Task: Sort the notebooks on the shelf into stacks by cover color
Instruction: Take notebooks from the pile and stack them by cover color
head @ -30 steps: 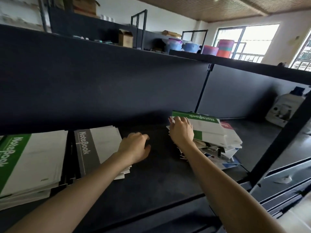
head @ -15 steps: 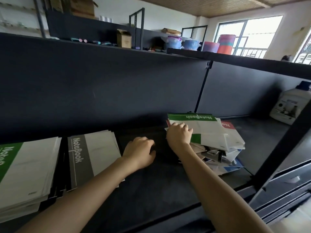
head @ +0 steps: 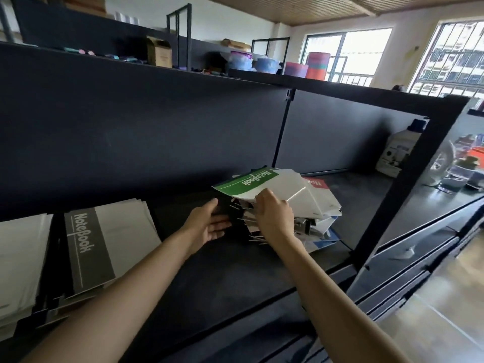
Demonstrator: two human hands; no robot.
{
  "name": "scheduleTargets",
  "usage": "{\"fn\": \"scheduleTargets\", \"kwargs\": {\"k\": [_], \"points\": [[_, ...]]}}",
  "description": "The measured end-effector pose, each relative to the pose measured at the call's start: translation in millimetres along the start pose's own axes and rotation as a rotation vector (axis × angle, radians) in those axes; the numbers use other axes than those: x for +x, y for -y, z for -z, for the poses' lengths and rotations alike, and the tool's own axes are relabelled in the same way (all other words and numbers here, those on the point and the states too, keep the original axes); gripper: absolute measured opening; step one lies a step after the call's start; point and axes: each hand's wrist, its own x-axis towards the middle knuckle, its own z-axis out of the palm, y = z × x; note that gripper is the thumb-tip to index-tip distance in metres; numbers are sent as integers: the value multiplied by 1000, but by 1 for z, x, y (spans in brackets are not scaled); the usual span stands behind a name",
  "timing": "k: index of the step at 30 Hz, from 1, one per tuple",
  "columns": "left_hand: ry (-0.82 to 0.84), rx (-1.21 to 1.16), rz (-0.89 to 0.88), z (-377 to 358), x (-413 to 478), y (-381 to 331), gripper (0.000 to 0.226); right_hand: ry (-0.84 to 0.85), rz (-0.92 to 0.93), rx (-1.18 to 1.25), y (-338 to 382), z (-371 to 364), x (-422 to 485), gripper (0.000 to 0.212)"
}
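A messy pile of notebooks [head: 318, 221] lies on the black shelf [head: 209, 279] right of centre. My right hand [head: 272, 213] grips the near edge of the top green-banded notebook [head: 251, 182] and holds it lifted and tilted off the pile. A red-banded notebook [head: 318, 184] shows beneath it at the back, and a blue one [head: 324, 239] near the bottom. My left hand [head: 209, 224] is open, palm turned right, just left of the pile under the raised cover. A grey-banded stack [head: 91, 244] sits at the left, with another white stack [head: 21, 258] beside it.
A black upright post [head: 408, 179] stands right of the pile. A white jug [head: 398, 150] sits at the shelf's far right. The upper shelf carries a cardboard box [head: 159, 55] and coloured tubs [head: 296, 69]. Bare shelf lies between the grey stack and the pile.
My right hand has raised and turned the green notebook off the pile. My left hand uncurled and moved right, under the lifted edge. The view shifted right.
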Motion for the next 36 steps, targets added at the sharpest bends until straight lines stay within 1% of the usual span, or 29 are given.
{"fn": "scheduleTargets", "kwargs": {"k": [3, 5, 7, 9, 12, 17, 19, 21, 23, 25, 27, 28, 30, 31, 33, 35, 36], "points": [[8, -218, 48, -4, 0, 1, 39, -90, 50, 201, -22, 0, -15, 15], [41, -249, 43, -5, -2, 1, 35, -119, 69, 315, -37, 0, -27, 21], [45, -230, 16, -5, -3, 3, 26, -125, 57, 392, -49, 2, -36, 33], [27, -156, -7, -7, -5, 3, 17, -114, 42, 432, -57, 4, -44, 32], [-7, 15, -42, -12, -11, 3, 9, -123, 47, 433, -63, 7, -52, 20], [-40, 204, -156, -21, -25, 8, 24, -178, -49, 469, -54, 8, -60, 14], [-41, 254, -195, -20, -28, 9, 19, -157, -72, 440, -46, 7, -61, 18], [-58, 316, -245, -13, -32, 6, 9, -138, -57, 391, -34, 5, -61, 25], [-93, 370, -299, 0, -37, 2, 20, -129, 24, 349, -19, 3, -62, 24], [-161, 464, -392, 18, -46, -3, 29, -100, 144, 307, 2, -2, -63, 22], [-202, 601, -511, 25, -57, -7, 43, -83, 246, 209, 14, -5, -66, 28], [-248, 668, -557, 49, -70, -12, 52, -56, 313, 183, 37, -16, -71, 32], [-278, 852, -652, 64, -84, -16, 65, -47, 365, 93, 56, -25, -77, 39], [-307, 959, -697, 80, -94, -18, 66, -57, 394, 82, 73, -32, -80, 42], [-335, 1142, -765, 114, -112, -23, 58, -74, 453, 106, 109, -44, -87, 37], [-324, 1313, -779, 150, -130, -27, 46, -87, 508, 116, 142, -54, -94, 29], [-328, 1388, -759, 168, -139, -28, 42, -88, 532, 114, 159, -58, -99, 29]]}}
